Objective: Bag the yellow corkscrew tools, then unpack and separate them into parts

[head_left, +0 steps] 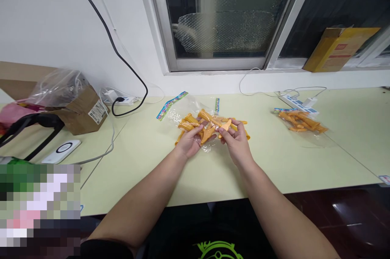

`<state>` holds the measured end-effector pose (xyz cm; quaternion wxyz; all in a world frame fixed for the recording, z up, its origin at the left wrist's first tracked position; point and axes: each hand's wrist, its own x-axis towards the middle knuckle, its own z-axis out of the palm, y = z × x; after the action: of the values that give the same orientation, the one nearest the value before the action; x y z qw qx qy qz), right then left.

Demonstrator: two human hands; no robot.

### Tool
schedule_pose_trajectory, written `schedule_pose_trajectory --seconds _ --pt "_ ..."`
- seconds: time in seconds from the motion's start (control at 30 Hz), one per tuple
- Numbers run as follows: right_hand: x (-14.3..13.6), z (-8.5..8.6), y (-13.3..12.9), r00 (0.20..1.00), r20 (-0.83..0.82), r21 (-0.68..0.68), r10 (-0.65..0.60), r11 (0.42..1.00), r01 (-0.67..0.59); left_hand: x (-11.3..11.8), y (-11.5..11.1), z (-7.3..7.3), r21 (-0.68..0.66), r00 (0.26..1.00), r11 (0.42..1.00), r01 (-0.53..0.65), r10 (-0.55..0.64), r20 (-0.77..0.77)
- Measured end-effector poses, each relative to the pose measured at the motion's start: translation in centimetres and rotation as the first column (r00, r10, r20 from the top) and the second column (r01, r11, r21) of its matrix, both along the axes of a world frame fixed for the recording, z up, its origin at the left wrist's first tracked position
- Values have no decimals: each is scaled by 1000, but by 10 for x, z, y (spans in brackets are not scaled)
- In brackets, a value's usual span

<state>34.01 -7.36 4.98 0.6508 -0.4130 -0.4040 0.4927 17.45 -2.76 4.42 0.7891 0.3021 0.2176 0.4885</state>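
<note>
A clear plastic bag (189, 105) with a colourful header strip, loaded with flared orange plastic pieces (191, 120), sits mid-table between the hands. The left hand (189, 142) is half curled, gripping the bag thumb uppermost; the right hand (239, 140) pinches a fin-shaped orange piece (225, 128), inside or outside the bag I cannot tell. Another filled bag (301, 121) lies rightward near a power strip (300, 104); leftward, crumpled clear plastic (61, 87) tops a cardboard box (81, 119)

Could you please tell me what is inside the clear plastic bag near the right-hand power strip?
The bag holds several yellow-orange pieces, heaped together and visible through the film. They overlap, so the lowest pieces and the exact count are hidden.
</note>
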Motion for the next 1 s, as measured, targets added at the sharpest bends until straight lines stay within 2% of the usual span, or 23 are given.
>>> schedule_pose_trajectory --seconds 0.1,0.27,0.43,0.53,0.73,1.0 --pt "1 -1 1 999 -6 -23 38 999 -38 0 0 -2 5 1000 1000 6 -6 -25" --pt "2 -2 2 996 39 -61 84 995 -82 2 -1 -1 -28 998 997 -66 66 1" --pt "0 -7 6 1000 -2 -41 0 999 0 2 -2 1 -51 999 997 -53 53 -6" --pt "1 -11 11 998 -28 -25 -55 998 54 2 -1 2 -56 1000 998 -4 3 -10" --pt "4 -9 14 994 51 -22 -93 995 94 1 -2 4 -48 998 997 63 -62 21" --pt "2 -13 10 996 -67 -91 65 993 -71 1 -1 -5 -62 997 996 61 -64 -43"
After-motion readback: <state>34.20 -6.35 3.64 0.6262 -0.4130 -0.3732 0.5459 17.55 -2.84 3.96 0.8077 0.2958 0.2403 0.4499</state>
